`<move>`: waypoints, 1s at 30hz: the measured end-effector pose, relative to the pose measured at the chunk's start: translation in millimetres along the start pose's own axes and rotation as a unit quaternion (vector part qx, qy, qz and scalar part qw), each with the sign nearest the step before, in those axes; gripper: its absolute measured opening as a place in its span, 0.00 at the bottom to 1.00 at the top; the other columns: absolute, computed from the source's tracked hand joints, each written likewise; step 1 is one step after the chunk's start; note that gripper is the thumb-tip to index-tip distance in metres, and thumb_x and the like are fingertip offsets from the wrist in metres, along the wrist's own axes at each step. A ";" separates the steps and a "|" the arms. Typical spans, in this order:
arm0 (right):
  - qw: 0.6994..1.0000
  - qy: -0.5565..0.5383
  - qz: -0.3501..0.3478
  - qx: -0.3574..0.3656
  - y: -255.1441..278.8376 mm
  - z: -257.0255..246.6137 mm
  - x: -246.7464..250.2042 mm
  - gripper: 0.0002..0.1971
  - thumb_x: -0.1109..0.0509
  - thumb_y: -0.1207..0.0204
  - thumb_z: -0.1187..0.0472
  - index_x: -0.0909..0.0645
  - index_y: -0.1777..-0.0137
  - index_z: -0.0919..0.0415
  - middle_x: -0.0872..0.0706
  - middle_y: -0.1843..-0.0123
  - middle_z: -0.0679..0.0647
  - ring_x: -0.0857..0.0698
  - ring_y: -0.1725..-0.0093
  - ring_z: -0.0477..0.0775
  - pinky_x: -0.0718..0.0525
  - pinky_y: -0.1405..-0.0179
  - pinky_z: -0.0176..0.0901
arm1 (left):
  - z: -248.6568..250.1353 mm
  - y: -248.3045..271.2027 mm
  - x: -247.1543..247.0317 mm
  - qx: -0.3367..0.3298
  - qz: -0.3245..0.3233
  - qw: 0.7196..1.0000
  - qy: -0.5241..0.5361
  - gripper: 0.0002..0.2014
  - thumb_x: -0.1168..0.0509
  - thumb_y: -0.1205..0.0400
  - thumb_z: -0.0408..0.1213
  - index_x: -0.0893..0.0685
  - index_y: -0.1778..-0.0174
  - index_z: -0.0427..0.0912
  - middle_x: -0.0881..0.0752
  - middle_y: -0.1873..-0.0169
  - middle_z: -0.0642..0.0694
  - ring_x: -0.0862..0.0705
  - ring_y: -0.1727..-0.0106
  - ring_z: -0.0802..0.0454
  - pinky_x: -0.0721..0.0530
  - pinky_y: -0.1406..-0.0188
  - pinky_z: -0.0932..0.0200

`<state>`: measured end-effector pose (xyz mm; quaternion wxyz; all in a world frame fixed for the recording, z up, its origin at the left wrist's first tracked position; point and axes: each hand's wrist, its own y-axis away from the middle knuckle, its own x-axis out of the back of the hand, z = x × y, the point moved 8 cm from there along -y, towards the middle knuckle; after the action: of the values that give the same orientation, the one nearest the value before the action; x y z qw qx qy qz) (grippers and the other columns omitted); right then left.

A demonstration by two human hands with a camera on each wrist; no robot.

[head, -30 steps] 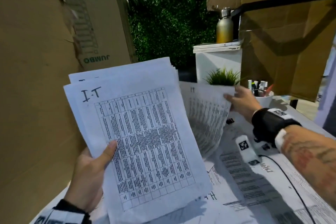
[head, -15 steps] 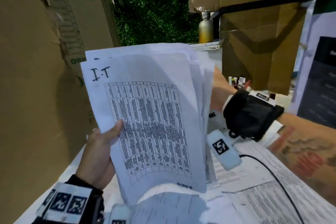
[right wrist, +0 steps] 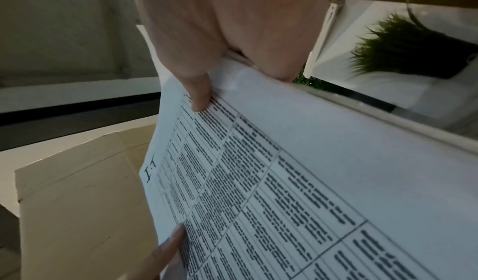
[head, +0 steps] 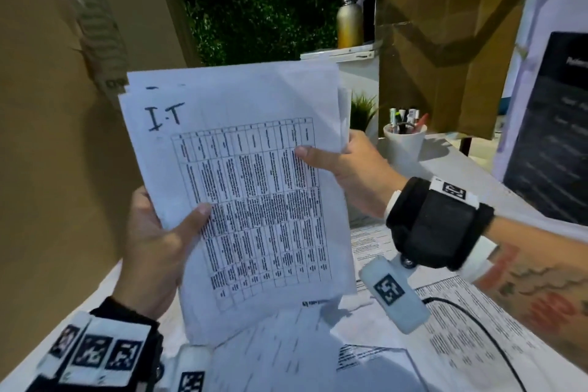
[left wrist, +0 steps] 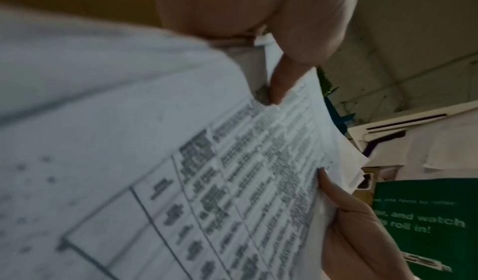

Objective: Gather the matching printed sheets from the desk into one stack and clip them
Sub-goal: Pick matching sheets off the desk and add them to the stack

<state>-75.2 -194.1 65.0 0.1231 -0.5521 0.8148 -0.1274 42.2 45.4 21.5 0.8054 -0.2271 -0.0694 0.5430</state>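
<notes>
A stack of printed sheets (head: 248, 188) with a table and "I.T" handwritten at the top is held upright in front of me above the desk. My left hand (head: 152, 245) grips its lower left edge, thumb (head: 194, 219) on the front sheet. My right hand (head: 346, 169) pinches the right edge, thumb (head: 315, 154) lying across the table print. The left wrist view shows the same stack (left wrist: 232, 182) under the left thumb (left wrist: 282, 84). In the right wrist view the right thumb (right wrist: 199, 92) presses the stack (right wrist: 284, 182). No clip is visible.
More printed sheets (head: 461, 328) lie spread over the white desk (head: 461, 169). A white cup of pens (head: 404, 140), a small plant (head: 362, 111) and a metal bottle (head: 350, 22) stand behind. Cardboard boxes (head: 57, 137) wall the left; a dark sign (head: 553, 137) stands right.
My right hand brought a sheet from the desk onto the back of the stack and now holds the stack's right edge. The stack rose and turned more upright.
</notes>
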 end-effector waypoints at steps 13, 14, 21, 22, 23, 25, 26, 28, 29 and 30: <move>0.928 0.267 0.026 -0.260 -33.4 77.2 67.8 0.22 0.29 0.24 0.39 0.22 0.39 0.55 0.17 0.50 0.58 0.19 0.61 0.55 0.23 0.67 0.43 | -10.9 -2.3 42.8 0.082 0.055 0.995 -0.011 0.20 0.25 0.38 0.45 0.15 0.53 0.39 0.08 0.70 0.64 0.12 0.74 0.69 0.17 0.74 0.77; 0.898 0.316 0.010 -0.306 -31.9 93.2 78.0 0.21 0.28 0.23 0.43 0.22 0.38 0.55 0.18 0.51 0.56 0.18 0.61 0.54 0.21 0.67 0.42 | -11.4 -5.0 46.8 0.081 0.054 0.995 -0.004 0.23 0.24 0.38 0.45 0.14 0.49 0.40 0.06 0.66 0.64 0.09 0.68 0.69 0.15 0.71 0.76; 0.813 0.467 0.040 -0.347 -53.4 147.1 107.0 0.36 0.19 0.29 0.50 0.27 0.24 0.62 0.19 0.31 0.60 0.18 0.35 0.61 0.18 0.36 0.48 | -30.4 -4.9 61.2 0.134 0.053 0.989 0.044 0.10 0.35 0.16 0.24 0.12 0.42 0.37 0.04 0.51 0.50 0.05 0.57 0.58 0.10 0.66 0.67; 0.814 0.463 0.059 -0.346 -57.8 149.7 108.9 0.38 0.18 0.30 0.52 0.29 0.23 0.63 0.21 0.27 0.61 0.20 0.30 0.63 0.20 0.32 0.50 | -32.1 -5.2 60.8 0.143 0.053 0.987 0.041 0.10 0.35 0.16 0.25 0.12 0.42 0.37 0.04 0.52 0.48 0.05 0.58 0.56 0.10 0.68 0.66; 0.814 0.457 0.074 -0.351 -61.5 153.2 110.9 0.39 0.18 0.30 0.54 0.30 0.22 0.64 0.23 0.25 0.62 0.22 0.28 0.64 0.22 0.30 0.49 | -34.2 -6.6 62.4 0.144 0.054 0.987 0.035 0.10 0.34 0.16 0.25 0.12 0.43 0.37 0.04 0.52 0.47 0.05 0.59 0.55 0.10 0.69 0.66; 0.810 0.454 0.085 -0.361 -66.4 160.7 110.4 0.39 0.19 0.29 0.56 0.32 0.21 0.67 0.24 0.24 0.63 0.22 0.26 0.63 0.22 0.33 0.44 | -36.1 -9.6 63.9 0.148 0.062 0.986 0.040 0.10 0.33 0.17 0.26 0.11 0.43 0.38 0.04 0.51 0.46 0.04 0.56 0.52 0.08 0.66 0.62; 0.801 0.464 0.087 -0.367 -68.3 164.8 110.8 0.40 0.19 0.29 0.56 0.33 0.21 0.67 0.24 0.24 0.63 0.22 0.26 0.61 0.23 0.35 0.42 | -37.4 -11.4 66.0 0.151 0.070 0.985 0.042 0.10 0.33 0.17 0.26 0.11 0.43 0.38 0.04 0.51 0.45 0.04 0.55 0.50 0.07 0.64 0.59; 0.783 0.485 0.086 -0.380 -71.7 169.3 110.7 0.41 0.19 0.29 0.55 0.34 0.20 0.66 0.24 0.23 0.62 0.20 0.29 0.60 0.22 0.36 0.41 | -38.6 -14.0 71.8 0.156 0.087 0.983 0.041 0.10 0.32 0.17 0.25 0.12 0.43 0.38 0.04 0.51 0.44 0.05 0.56 0.48 0.07 0.64 0.56; 0.784 0.489 0.086 -0.373 -75.8 170.1 111.0 0.38 0.19 0.30 0.56 0.30 0.22 0.65 0.22 0.25 0.62 0.17 0.35 0.60 0.20 0.41 0.40 | -38.3 -14.4 73.5 0.158 0.092 0.982 0.043 0.10 0.33 0.17 0.25 0.12 0.43 0.38 0.04 0.52 0.44 0.04 0.58 0.49 0.07 0.66 0.58; 0.781 0.499 0.079 -0.367 -78.8 170.0 111.6 0.35 0.18 0.30 0.56 0.27 0.25 0.64 0.19 0.27 0.61 0.16 0.41 0.59 0.19 0.44 0.40 | -37.6 -14.8 74.3 0.159 0.095 0.982 0.049 0.09 0.33 0.17 0.24 0.12 0.44 0.38 0.04 0.54 0.45 0.05 0.61 0.51 0.08 0.69 0.60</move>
<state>11.1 -338.3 -74.0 -0.5030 -0.3489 0.7880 -0.0659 97.9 97.2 -15.4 0.7785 -0.1283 0.0793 0.6093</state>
